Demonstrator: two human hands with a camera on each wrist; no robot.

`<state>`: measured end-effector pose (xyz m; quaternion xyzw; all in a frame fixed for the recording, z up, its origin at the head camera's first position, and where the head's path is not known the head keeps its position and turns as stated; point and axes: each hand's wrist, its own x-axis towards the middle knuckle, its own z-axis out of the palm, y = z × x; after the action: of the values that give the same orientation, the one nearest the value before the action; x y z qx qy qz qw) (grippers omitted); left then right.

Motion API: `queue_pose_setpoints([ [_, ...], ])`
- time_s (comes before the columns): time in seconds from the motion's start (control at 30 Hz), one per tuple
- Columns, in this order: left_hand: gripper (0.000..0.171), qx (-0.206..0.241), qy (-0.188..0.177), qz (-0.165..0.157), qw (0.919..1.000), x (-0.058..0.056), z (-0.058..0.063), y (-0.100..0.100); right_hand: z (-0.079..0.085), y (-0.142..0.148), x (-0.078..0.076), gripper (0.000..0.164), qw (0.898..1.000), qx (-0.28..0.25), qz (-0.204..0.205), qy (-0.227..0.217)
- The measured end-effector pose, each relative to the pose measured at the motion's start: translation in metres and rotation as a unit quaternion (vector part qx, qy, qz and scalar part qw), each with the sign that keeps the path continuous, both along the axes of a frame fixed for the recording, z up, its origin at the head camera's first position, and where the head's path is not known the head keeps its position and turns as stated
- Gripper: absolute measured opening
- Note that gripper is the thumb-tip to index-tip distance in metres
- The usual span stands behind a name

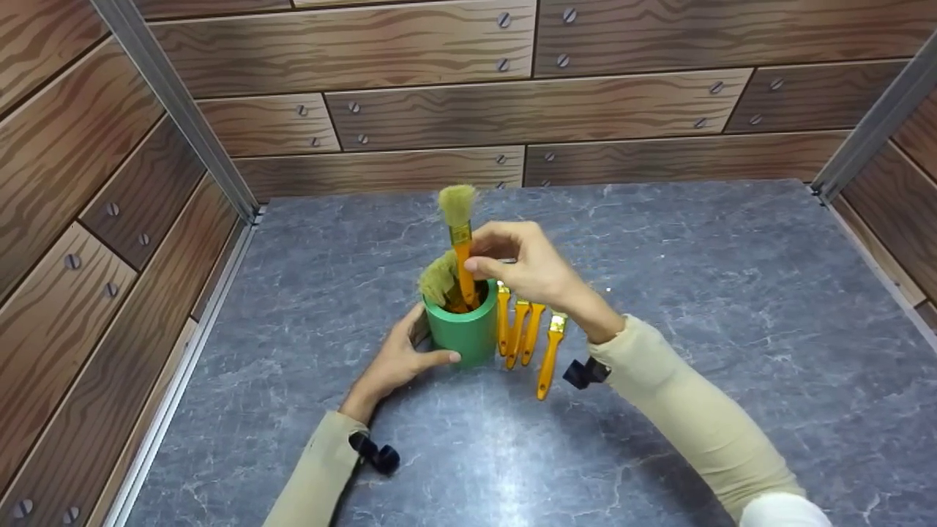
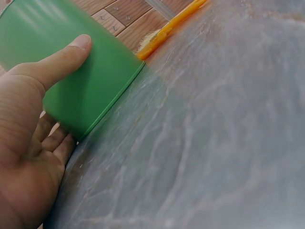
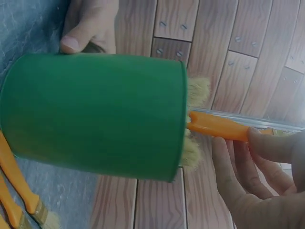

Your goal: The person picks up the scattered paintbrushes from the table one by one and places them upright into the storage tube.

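A green cylindrical cup (image 1: 464, 338) stands upright on the table. My left hand (image 1: 399, 357) holds it low on the left side, thumb across the front and fingers round behind. Over the cup's mouth, my right hand (image 1: 538, 267) pinches a paintbrush (image 1: 460, 233) by its orange handle, bristles up. In the right wrist view, the handle's end (image 3: 195, 121) is right at the cup's rim. Other brushes' pale bristles (image 1: 437, 284) stick out of the cup. Several orange-handled paintbrushes (image 1: 548, 360) lie on the table just right of the cup, their far ends partly hidden by my right hand.
The grey marbled tabletop (image 1: 351, 249) is bounded by wood-patterned panels (image 1: 432, 117) at the back and both sides. Metal corner posts (image 1: 176, 102) rise at the back. Black wrist mounts (image 1: 375, 454) sit at both cuffs.
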<state>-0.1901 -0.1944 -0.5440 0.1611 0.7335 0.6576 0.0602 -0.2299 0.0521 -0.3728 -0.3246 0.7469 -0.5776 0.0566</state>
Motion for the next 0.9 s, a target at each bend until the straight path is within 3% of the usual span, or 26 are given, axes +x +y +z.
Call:
queue_pose_setpoints([
  [0.43, 0.1, 0.002, 0.005, -0.002, 1.0, -0.001, 0.0, 0.001, -0.017, -0.003, 0.0, 0.018, 0.999, 0.025, 0.032, -0.018],
  [0.9, 0.1, 0.004, 0.002, -0.006, 1.0, -0.002, 0.0, 0.0, -0.015, 0.012, 0.005, 0.022, 0.999, 0.047, 0.007, -0.019],
])
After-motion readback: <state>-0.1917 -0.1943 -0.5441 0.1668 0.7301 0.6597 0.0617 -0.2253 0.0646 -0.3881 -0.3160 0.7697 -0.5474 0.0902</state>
